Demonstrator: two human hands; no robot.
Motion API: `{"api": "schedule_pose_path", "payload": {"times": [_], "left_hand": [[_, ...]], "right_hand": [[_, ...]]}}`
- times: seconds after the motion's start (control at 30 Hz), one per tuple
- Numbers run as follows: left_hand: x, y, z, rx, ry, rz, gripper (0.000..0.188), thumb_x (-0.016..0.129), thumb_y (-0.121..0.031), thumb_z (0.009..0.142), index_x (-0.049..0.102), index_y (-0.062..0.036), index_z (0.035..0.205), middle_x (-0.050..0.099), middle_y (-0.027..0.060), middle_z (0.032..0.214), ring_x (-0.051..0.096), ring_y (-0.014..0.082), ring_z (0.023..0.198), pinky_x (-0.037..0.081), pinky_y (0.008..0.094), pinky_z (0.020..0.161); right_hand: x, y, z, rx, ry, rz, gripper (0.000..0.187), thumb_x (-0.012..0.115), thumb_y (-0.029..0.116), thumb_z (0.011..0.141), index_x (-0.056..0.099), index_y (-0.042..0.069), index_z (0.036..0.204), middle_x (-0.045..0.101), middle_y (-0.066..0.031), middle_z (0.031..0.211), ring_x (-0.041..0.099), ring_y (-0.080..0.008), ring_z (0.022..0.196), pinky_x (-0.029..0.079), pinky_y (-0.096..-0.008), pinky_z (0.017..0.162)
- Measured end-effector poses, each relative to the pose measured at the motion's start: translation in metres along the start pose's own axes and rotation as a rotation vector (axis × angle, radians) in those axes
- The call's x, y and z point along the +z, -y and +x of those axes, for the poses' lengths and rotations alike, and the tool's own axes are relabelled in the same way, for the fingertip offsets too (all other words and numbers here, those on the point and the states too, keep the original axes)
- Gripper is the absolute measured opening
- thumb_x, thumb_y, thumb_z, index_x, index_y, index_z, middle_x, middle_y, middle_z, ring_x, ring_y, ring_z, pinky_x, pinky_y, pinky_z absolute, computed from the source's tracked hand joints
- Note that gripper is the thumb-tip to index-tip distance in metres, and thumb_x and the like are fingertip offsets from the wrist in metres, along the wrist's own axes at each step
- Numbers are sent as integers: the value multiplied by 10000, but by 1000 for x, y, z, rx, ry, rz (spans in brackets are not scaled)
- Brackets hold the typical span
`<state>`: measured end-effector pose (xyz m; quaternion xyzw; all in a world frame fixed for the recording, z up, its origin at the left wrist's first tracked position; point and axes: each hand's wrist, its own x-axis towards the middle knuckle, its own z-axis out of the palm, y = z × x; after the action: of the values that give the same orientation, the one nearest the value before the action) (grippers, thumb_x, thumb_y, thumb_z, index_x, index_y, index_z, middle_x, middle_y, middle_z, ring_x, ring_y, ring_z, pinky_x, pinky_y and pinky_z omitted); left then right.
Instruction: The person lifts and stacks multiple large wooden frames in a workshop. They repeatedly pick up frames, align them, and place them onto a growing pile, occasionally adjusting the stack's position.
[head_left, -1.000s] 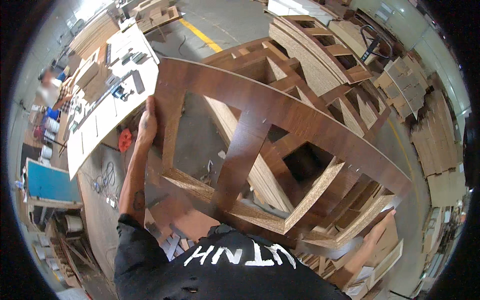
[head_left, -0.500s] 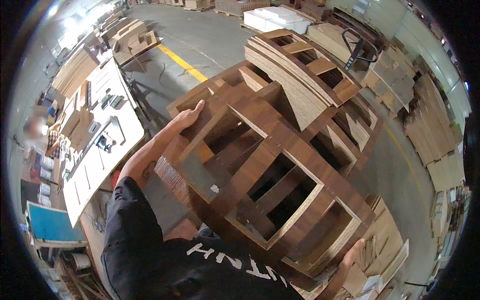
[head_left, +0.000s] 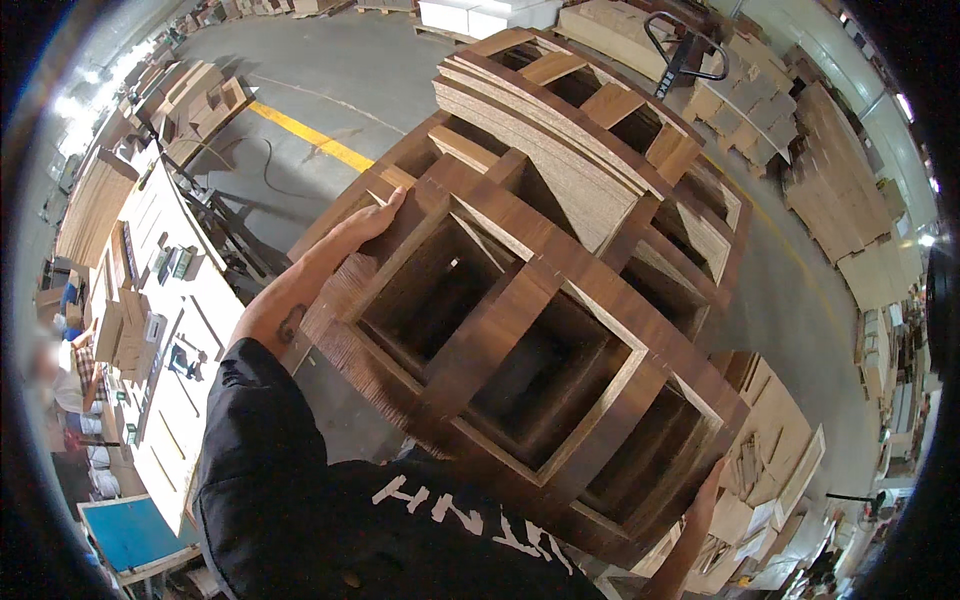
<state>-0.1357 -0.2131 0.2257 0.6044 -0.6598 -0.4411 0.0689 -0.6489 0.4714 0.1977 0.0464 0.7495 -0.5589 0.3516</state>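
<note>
A dark brown wooden cabinet frame (head_left: 530, 268) with three open compartments lies in front of me, its raw board edges light-coloured. My left hand (head_left: 375, 220) grips its far left end, thumb on the top face and fingers mostly hidden behind the edge. At the near right end my right hand (head_left: 705, 495) holds the side edge; its fingers are largely out of sight. Just beyond the frame stand similar brown frames with angled light panels (head_left: 540, 135) stacked on them. Dark inner walls show through the compartments.
To the left a long light worktable (head_left: 165, 330) carries tools and small parts; a person (head_left: 70, 365) is behind it. Cut boards (head_left: 765, 440) lie at the right near the frame. A pallet jack (head_left: 680, 60) and stacked panels (head_left: 835, 180) stand farther off.
The frame has shifted and settled lower over the brown structure beneath. Floor and loose crosspieces seen through its openings have given way to dark inner walls. Both hands remain on it.
</note>
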Motion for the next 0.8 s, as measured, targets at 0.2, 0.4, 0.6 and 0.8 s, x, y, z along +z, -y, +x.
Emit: {"api": "schedule_pose_path", "payload": {"times": [0.2,0.4,0.6,0.8], "left_hand": [[-9,9,27,-16,-18,31,908,307,-744,977,500,18,1432,525,183,1438,482,290,1320,358,390,1108],[-9,5,33,136,-36,95,801,314,-649,1028,426,-9,1495,495,175,1474,479,282,1334,341,383,1129],[-69,17,-9,289,-165,30,881,340,-716,969,437,-4,1479,498,187,1477,449,313,1377,315,382,1158],[-67,94,8,-56,334,24,782,393,-573,1016,324,7,1537,395,182,1561,414,302,1418,316,367,1169]], "right_hand": [[43,24,-16,33,34,-3,958,414,758,937,304,32,1553,398,-136,1546,424,-302,1370,330,-426,1147],[43,3,-12,25,-147,-32,952,429,758,933,345,23,1532,475,-154,1473,488,-296,1300,370,-425,1109],[-50,16,-26,-101,-509,-223,731,487,600,990,480,8,1419,627,-91,1070,584,-183,972,499,-325,716],[-8,-52,-26,-203,-16,-151,716,475,542,1023,359,41,1521,476,-58,1430,466,-203,1270,344,-402,1098]]}}
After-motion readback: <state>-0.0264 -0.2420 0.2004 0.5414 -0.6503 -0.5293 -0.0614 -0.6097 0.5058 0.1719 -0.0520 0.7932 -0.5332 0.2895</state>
